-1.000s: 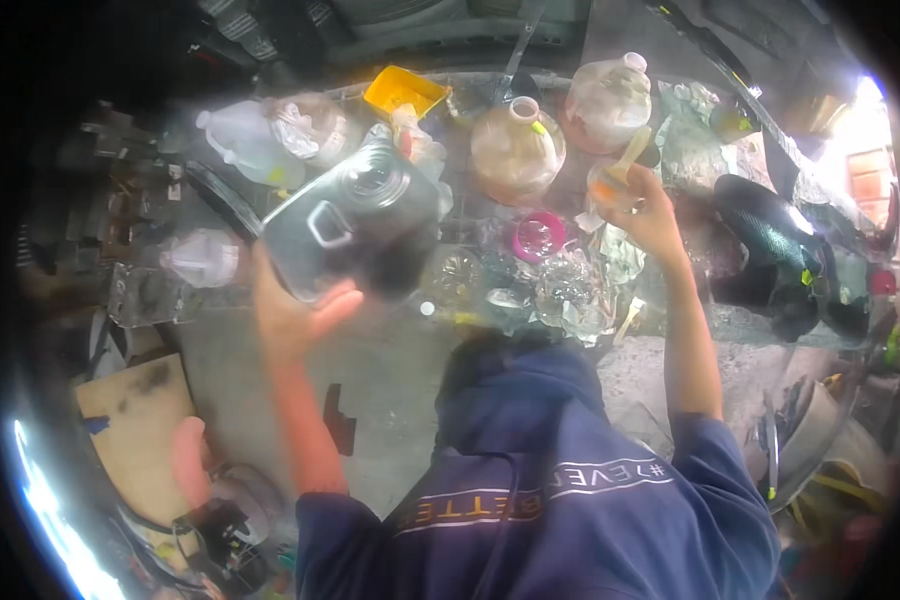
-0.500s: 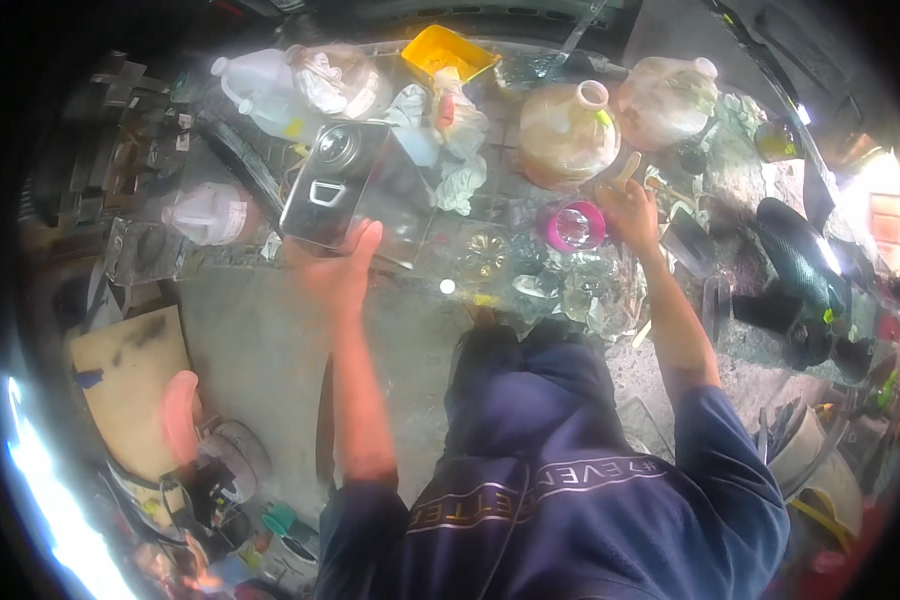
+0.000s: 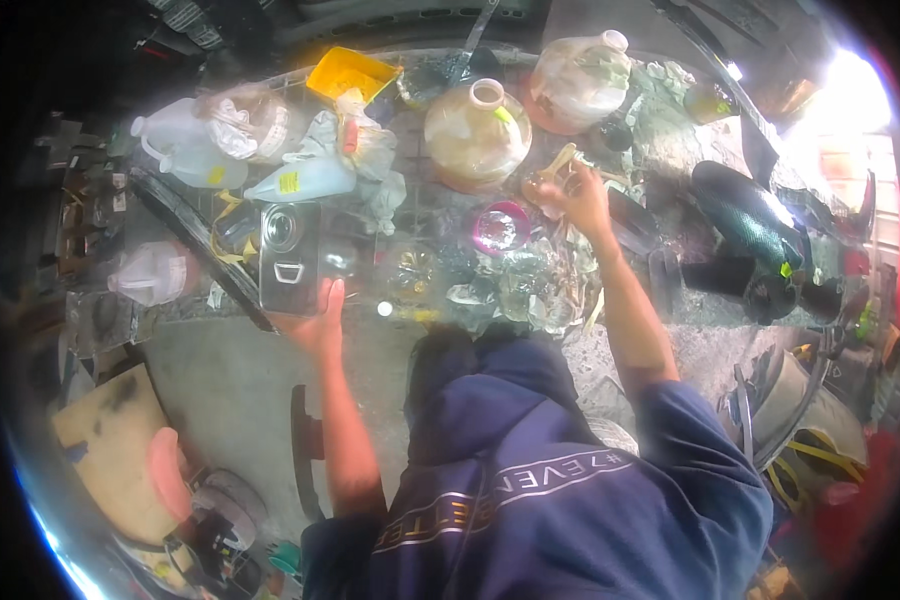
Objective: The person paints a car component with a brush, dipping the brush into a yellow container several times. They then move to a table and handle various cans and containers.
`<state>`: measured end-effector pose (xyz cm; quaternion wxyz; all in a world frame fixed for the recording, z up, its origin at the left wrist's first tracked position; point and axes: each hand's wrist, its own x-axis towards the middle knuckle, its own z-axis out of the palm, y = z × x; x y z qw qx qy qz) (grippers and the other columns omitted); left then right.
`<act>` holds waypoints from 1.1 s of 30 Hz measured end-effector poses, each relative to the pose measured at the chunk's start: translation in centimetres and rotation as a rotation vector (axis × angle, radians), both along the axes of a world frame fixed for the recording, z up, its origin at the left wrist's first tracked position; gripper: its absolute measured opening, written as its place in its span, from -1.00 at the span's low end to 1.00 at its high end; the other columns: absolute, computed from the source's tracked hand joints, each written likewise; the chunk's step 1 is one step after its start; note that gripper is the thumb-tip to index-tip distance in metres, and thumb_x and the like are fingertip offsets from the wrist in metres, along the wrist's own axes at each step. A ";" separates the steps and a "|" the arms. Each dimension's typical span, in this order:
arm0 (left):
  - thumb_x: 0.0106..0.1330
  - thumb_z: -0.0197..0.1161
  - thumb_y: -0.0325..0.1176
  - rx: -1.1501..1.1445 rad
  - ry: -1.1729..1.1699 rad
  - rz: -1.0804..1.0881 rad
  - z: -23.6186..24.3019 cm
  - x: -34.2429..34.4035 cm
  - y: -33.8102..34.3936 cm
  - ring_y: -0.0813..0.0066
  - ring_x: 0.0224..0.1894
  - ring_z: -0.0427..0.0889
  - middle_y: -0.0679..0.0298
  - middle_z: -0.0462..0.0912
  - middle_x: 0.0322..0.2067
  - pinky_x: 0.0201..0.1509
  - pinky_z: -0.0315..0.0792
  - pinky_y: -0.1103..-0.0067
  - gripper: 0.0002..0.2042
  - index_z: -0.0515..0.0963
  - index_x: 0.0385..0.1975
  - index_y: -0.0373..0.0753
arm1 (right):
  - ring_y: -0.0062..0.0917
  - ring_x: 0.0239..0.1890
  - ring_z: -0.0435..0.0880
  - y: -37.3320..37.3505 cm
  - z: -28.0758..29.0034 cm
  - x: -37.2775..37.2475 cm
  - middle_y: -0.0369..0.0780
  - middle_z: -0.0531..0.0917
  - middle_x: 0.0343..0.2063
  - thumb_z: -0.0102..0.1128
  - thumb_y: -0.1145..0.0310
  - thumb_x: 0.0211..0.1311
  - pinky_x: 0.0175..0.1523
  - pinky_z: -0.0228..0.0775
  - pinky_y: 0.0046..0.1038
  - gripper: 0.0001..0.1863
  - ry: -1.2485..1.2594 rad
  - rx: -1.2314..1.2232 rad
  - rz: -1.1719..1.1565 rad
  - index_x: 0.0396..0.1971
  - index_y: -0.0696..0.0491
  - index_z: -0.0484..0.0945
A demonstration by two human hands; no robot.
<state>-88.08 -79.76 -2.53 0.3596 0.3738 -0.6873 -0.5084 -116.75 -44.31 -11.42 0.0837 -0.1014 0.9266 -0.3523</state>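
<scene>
My left hand (image 3: 315, 318) grips the lower end of a rectangular metal can (image 3: 302, 268), its thumb against the can's face. The can has a round cap and a small handle on the end facing me. My right hand (image 3: 582, 195) is closed on what looks like a brush with a pale wooden handle (image 3: 560, 158); its other end is blurred and partly behind my fingers. Just left of that hand stands a pink-rimmed cup (image 3: 501, 228). A large cloudy jug (image 3: 478, 140) is behind the cup.
Crumpled plastic (image 3: 535, 285) lies at the table's near edge. More jugs (image 3: 582, 85), a yellow tray (image 3: 352, 74) and a pale squeeze bottle (image 3: 300, 180) stand farther back. Dark woven-patterned parts (image 3: 745, 210) lie to the right. A dark strip (image 3: 195, 235) runs left of the can.
The view has shifted, so the table's things sit farther left. The metal can, tilted before, is now straighter in my left hand. My right hand still holds the wooden handle, now at a different slant.
</scene>
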 end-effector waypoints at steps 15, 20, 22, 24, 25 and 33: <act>-0.09 0.75 -0.11 -0.489 -0.568 -0.026 2.2 3.7 -1.3 0.32 0.24 0.39 0.03 0.29 0.29 0.33 0.33 0.41 0.41 -0.35 0.54 -0.33 | 0.00 -0.18 0.70 -1.9 1.8 2.1 0.02 0.68 -0.27 0.08 0.49 0.34 -0.12 0.52 -0.07 -0.92 0.176 -0.077 0.226 -0.23 0.12 0.52; -0.06 0.73 -0.13 -0.516 -0.345 -0.083 5.0 2.7 -1.8 0.08 0.54 0.05 -0.12 -0.02 0.50 0.54 0.11 0.26 0.37 -0.33 0.54 -0.34 | -0.01 -0.15 0.70 -2.0 4.7 2.3 0.00 0.70 -0.21 0.08 0.55 0.29 -0.07 0.53 -0.09 -0.82 0.181 -0.053 0.304 -0.15 0.11 0.60; 0.04 0.66 -0.05 -0.523 -0.284 -0.090 6.2 1.4 -1.5 0.03 0.53 0.10 -0.16 0.03 0.48 0.58 0.00 0.22 0.28 -0.25 0.54 -0.37 | -0.02 -0.14 0.70 -1.3 4.3 2.2 -0.02 0.71 -0.19 0.12 0.59 0.22 -0.05 0.54 -0.12 -0.74 0.199 -0.108 0.273 -0.12 0.11 0.65; 0.10 0.59 0.02 -0.531 -0.344 -0.078 6.9 0.6 -1.6 0.01 0.53 0.10 -0.18 0.04 0.48 0.57 0.02 0.21 0.23 -0.22 0.54 -0.38 | -0.02 -0.13 0.70 -0.8 3.4 2.3 -0.02 0.71 -0.19 0.13 0.60 0.21 -0.04 0.55 -0.13 -0.75 0.151 -0.129 0.308 -0.14 0.12 0.66; 0.16 0.53 0.10 -0.540 -0.404 -0.069 7.1 0.1 -1.8 0.00 0.53 0.10 -0.20 0.06 0.47 0.56 0.04 0.20 0.18 -0.18 0.53 -0.39 | -0.03 -0.12 0.70 -0.9 3.4 2.4 -0.02 0.71 -0.20 0.13 0.61 0.20 -0.03 0.55 -0.14 -0.77 0.104 -0.152 0.340 -0.17 0.12 0.67; 0.25 0.40 0.09 -0.606 -0.539 -0.041 5.7 -1.9 -1.6 -0.11 0.42 0.24 -0.22 0.21 0.39 0.47 0.17 0.19 0.02 0.00 0.49 -0.46 | -0.01 -0.15 0.70 -0.8 3.5 1.9 -0.01 0.71 -0.27 0.17 0.62 0.21 -0.06 0.55 -0.15 -0.82 0.113 -0.224 0.361 -0.23 0.14 0.68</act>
